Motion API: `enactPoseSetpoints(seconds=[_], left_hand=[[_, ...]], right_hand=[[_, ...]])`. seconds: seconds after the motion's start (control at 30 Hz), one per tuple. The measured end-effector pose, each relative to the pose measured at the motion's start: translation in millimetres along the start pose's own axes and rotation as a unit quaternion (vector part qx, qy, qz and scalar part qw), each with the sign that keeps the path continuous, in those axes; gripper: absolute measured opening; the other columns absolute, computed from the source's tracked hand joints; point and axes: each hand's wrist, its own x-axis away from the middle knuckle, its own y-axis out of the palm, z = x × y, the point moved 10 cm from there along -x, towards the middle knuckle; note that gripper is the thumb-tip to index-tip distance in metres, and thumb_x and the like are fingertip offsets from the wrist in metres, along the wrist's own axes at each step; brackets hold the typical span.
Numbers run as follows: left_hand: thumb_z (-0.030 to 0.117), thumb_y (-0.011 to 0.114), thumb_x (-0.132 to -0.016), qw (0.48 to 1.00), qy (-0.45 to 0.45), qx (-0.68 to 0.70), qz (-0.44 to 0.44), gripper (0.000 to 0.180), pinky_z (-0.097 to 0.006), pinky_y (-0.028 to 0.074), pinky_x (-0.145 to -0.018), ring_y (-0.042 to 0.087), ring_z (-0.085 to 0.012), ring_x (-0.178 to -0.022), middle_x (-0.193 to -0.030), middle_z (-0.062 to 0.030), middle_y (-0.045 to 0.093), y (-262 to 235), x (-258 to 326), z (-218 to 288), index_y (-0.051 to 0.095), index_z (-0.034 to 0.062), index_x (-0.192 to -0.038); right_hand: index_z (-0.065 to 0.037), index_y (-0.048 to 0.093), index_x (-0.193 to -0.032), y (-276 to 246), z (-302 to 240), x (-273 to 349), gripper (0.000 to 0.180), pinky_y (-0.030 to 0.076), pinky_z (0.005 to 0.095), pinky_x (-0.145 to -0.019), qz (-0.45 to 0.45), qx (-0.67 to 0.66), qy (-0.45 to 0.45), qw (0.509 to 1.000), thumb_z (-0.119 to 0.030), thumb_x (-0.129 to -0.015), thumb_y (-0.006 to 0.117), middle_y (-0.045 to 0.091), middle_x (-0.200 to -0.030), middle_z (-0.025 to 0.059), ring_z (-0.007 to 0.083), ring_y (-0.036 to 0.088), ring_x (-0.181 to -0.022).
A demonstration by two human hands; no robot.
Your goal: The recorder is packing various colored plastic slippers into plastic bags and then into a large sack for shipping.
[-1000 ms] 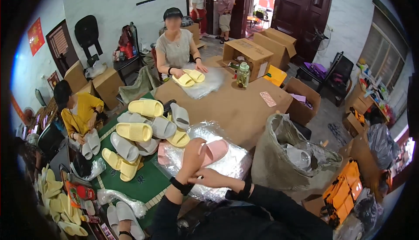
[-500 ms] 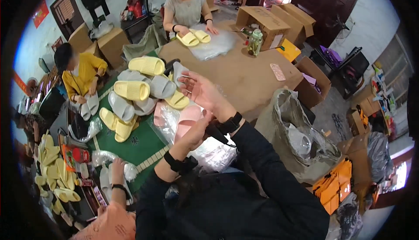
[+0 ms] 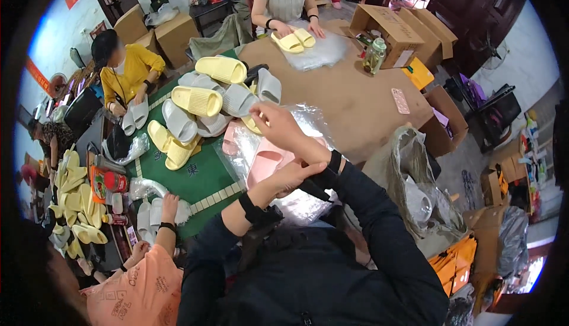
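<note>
Fingers of your left hand [image 3: 288,178] bend in against your right wrist, the thumb stretched toward its black wristband [image 3: 335,161]; the tips are hidden, so I cannot tell what they grip or how firmly. Your right hand [image 3: 280,127] has its fingers parted and loosely curled, nothing visible in them, above the nearer pink slide [image 3: 265,165]. Beyond that slide spreads the brown-covered table [image 3: 349,104]; to its left is a green mat [image 3: 207,185]. Right of it sits an open woven sack [image 3: 382,172], and farther off, beyond it and to the right, an open cardboard box [image 3: 398,41]. Yellow and grey slides [image 3: 201,101] lie heaped to its left and beyond. Clear plastic [image 3: 311,118] surrounds it; whether it lies on or inside that, I cannot tell. Just left of it lies another pink slide [image 3: 230,141]. Beyond it, rightward, stand a clear bottle [image 3: 374,57] and, nearer, a pink-cased phone [image 3: 400,101] lying flat.
</note>
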Motion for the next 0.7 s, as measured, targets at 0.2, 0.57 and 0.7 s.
enactPoseSetpoints(seconds=[0.2,0.57,0.7], left_hand=[[0.034,0.055,-0.087,0.996,-0.072,0.047,-0.012,0.054,-0.028,0.046,-0.083,0.054,-0.0144,-0.097,-0.111,-0.0108,0.054,-1,3,-65,0.041,-0.0072,-0.119],[0.038,0.049,-0.088,0.881,-0.065,-0.461,0.087,0.053,-0.037,0.042,-0.088,0.054,-0.0347,-0.104,-0.112,-0.0257,0.054,-125,11,-176,0.042,0.0016,-0.126],[0.041,0.050,-0.086,0.830,-0.014,-0.549,0.096,0.052,-0.040,0.041,-0.091,0.051,-0.0358,-0.105,-0.110,-0.0215,0.056,-129,6,-204,0.049,0.0000,-0.118]], right_hand=[[-0.006,0.057,-0.098,62,33,57,0.022,0.046,0.0411,-0.066,-0.161,0.136,-0.044,0.977,-0.015,-0.078,0.055,0.060,-0.088,0.0143,0.0321,0.058,-0.080],[-0.010,0.045,-0.122,51,173,155,0.051,0.046,0.0470,-0.072,-0.224,0.217,0.254,0.916,-0.032,-0.078,0.057,0.058,-0.095,0.0212,0.0390,0.058,-0.083],[-0.006,0.043,-0.124,60,194,154,0.054,0.046,0.0487,-0.063,-0.214,0.328,0.222,0.893,-0.032,-0.077,0.055,0.059,-0.090,0.0200,0.0379,0.059,-0.079]])
